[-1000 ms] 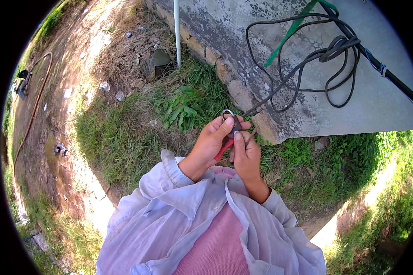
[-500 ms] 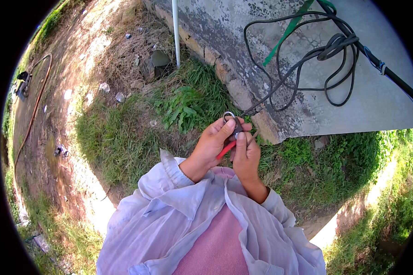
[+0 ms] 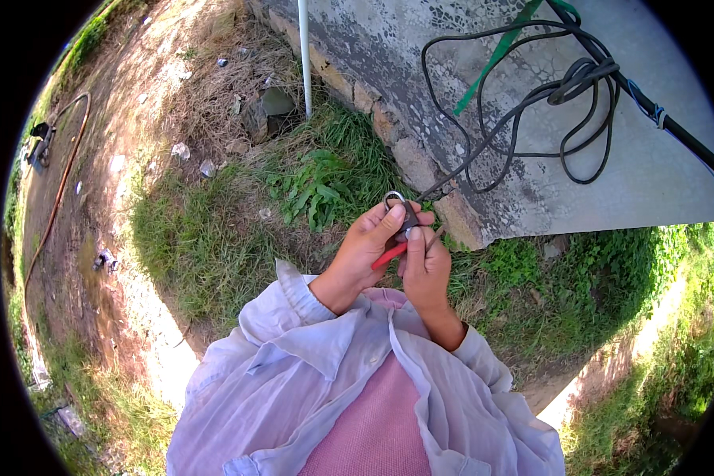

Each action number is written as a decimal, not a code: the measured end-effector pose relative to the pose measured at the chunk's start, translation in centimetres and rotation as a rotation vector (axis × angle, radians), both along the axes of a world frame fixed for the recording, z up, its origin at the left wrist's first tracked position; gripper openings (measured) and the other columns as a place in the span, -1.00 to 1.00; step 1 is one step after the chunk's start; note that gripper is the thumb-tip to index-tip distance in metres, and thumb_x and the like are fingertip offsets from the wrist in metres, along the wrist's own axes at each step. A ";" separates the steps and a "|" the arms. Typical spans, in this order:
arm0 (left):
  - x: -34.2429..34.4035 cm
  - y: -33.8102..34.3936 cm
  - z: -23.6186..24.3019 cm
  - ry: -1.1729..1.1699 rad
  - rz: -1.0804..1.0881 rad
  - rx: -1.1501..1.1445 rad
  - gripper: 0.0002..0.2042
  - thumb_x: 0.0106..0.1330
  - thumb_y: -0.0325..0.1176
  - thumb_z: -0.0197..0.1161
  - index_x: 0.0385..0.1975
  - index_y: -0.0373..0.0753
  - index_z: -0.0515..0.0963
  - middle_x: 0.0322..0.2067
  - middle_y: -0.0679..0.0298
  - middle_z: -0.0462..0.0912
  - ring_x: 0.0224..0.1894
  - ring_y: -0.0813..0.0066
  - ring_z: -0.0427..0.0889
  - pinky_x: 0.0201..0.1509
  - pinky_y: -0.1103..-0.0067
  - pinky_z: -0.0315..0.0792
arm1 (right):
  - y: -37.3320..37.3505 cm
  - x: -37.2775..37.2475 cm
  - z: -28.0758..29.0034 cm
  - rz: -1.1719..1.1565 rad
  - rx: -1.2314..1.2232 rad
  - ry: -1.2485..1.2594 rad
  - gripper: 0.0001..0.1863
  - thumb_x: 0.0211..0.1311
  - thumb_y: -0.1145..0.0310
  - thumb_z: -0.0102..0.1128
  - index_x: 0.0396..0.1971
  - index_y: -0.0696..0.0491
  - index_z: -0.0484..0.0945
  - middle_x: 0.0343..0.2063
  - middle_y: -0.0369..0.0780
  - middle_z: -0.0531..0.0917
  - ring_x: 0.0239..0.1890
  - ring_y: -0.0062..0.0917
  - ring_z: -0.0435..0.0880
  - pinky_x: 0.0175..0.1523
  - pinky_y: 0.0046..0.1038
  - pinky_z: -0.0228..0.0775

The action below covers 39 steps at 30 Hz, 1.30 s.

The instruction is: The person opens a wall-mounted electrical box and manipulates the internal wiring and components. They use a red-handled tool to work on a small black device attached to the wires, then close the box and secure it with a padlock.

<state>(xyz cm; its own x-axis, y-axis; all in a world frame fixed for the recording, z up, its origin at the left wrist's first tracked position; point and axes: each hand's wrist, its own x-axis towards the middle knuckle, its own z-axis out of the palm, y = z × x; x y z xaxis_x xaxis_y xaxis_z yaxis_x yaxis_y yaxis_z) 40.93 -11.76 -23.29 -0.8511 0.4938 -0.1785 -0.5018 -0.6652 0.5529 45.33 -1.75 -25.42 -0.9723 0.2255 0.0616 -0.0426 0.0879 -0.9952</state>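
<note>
Fingers [image 3: 395, 214] of your left hand [image 3: 357, 252] clamped on dark padlock [image 3: 410, 217]; right hand [image 3: 426, 276] has thumb at its lower end, can't tell if pinching anything. Red handle [image 3: 389, 255] between hands. Looks like lock-fiddling step; next move probably wants steady left grip.

Held between the left hand [image 3: 358, 251] and the right hand [image 3: 428, 271], the slim, bright-red, rod-like piece [image 3: 389, 255] has tilted: its lower-left end sits higher, and its slant is flatter than before.
</note>
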 end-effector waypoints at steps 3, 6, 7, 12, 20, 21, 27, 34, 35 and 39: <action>0.1 0.1 0.1 0.005 0.009 0.003 -0.71 0.30 -0.16 0.03 -0.21 -0.27 0.38 -0.19 0.15 0.53 -0.24 0.48 0.53 -0.12 0.55 0.44 | -0.1 -0.2 -0.5 -0.039 0.188 0.150 -0.68 0.34 0.23 -0.21 -0.48 0.11 0.44 -0.75 -0.38 0.38 -0.79 -0.79 0.25 -0.70 -0.69 0.04; 0.0 0.1 0.0 -0.008 0.006 0.011 -0.71 0.30 -0.16 0.02 -0.21 -0.27 0.38 -0.19 0.16 0.53 -0.24 0.47 0.53 -0.13 0.55 0.44 | -0.1 -0.2 -0.2 -0.036 0.077 0.068 -0.67 0.34 0.23 -0.22 -0.48 0.11 0.44 -0.76 -0.38 0.37 -0.80 -0.79 0.24 -0.71 -0.69 0.02; 0.0 0.1 -0.1 -0.019 0.005 0.013 -0.72 0.30 -0.16 0.02 -0.21 -0.27 0.38 -0.19 0.16 0.53 -0.25 0.48 0.53 -0.14 0.55 0.45 | -0.2 -0.1 0.5 -0.019 -0.060 -0.021 -0.67 0.34 0.23 -0.22 -0.48 0.11 0.44 -0.76 -0.38 0.37 -0.80 -0.79 0.23 -0.71 -0.69 0.01; -0.1 0.0 -0.6 -0.016 -0.030 0.050 -0.72 0.31 -0.16 0.01 -0.21 -0.26 0.38 -0.17 0.15 0.53 -0.26 0.49 0.53 -0.23 0.59 0.47 | 0.1 0.0 1.1 0.012 -0.353 -0.238 -0.66 0.34 0.22 -0.23 -0.49 0.11 0.44 -0.76 -0.39 0.37 -0.80 -0.80 0.22 -0.72 -0.70 0.00; -0.2 0.1 -0.6 -0.004 -0.012 0.008 -0.73 0.30 -0.17 0.02 -0.20 -0.25 0.38 -0.17 0.16 0.53 -0.26 0.51 0.53 -0.24 0.59 0.47 | 0.0 -0.1 0.5 0.014 -0.151 -0.048 -0.65 0.33 0.19 -0.22 -0.48 0.12 0.44 -0.74 -0.36 0.40 -0.79 -0.78 0.25 -0.70 -0.72 0.03; -0.3 0.1 -0.8 -0.006 -0.014 0.024 -0.73 0.30 -0.17 0.03 -0.20 -0.25 0.38 -0.17 0.16 0.53 -0.26 0.51 0.53 -0.23 0.59 0.46 | 0.0 -0.1 0.7 0.011 -0.196 -0.098 -0.65 0.33 0.20 -0.22 -0.48 0.12 0.44 -0.74 -0.36 0.40 -0.80 -0.78 0.25 -0.70 -0.72 0.04; -0.3 0.0 -0.6 0.007 -0.036 0.076 -0.73 0.30 -0.18 0.03 -0.19 -0.25 0.38 -0.16 0.15 0.52 -0.26 0.52 0.52 -0.23 0.58 0.48 | 0.1 -0.2 1.0 0.015 -0.514 -0.251 -0.67 0.33 0.21 -0.19 -0.48 0.11 0.44 -0.74 -0.35 0.42 -0.81 -0.75 0.23 -0.70 -0.71 0.03; -0.4 -0.1 -0.5 -0.004 -0.015 0.021 -0.73 0.32 -0.18 -0.02 -0.16 -0.26 0.35 -0.18 0.14 0.52 -0.29 0.50 0.54 -0.55 0.60 0.52 | 0.1 -0.3 1.4 0.057 -0.383 -0.239 -0.67 0.34 0.21 -0.21 -0.48 0.11 0.44 -0.76 -0.37 0.39 -0.81 -0.78 0.22 -0.70 -0.71 0.01; -0.5 -0.2 -0.5 0.008 -0.032 0.012 -0.72 0.33 -0.18 -0.03 -0.16 -0.27 0.35 -0.18 0.14 0.51 -0.29 0.49 0.54 -0.57 0.60 0.51 | 0.0 -0.4 1.7 0.051 -0.310 -0.226 -0.66 0.34 0.21 -0.22 -0.48 0.11 0.44 -0.76 -0.38 0.38 -0.80 -0.78 0.22 -0.70 -0.72 0.01; -0.7 -0.5 -0.2 -0.008 -0.039 -0.003 -0.69 0.33 -0.17 -0.03 -0.13 -0.28 0.37 -0.19 0.14 0.52 -0.23 0.41 0.54 -0.31 0.50 0.49 | 0.3 -0.2 1.2 0.074 -0.219 -0.141 -0.65 0.35 0.20 -0.23 -0.48 0.11 0.44 -0.76 -0.39 0.37 -0.79 -0.81 0.23 -0.69 -0.73 0.02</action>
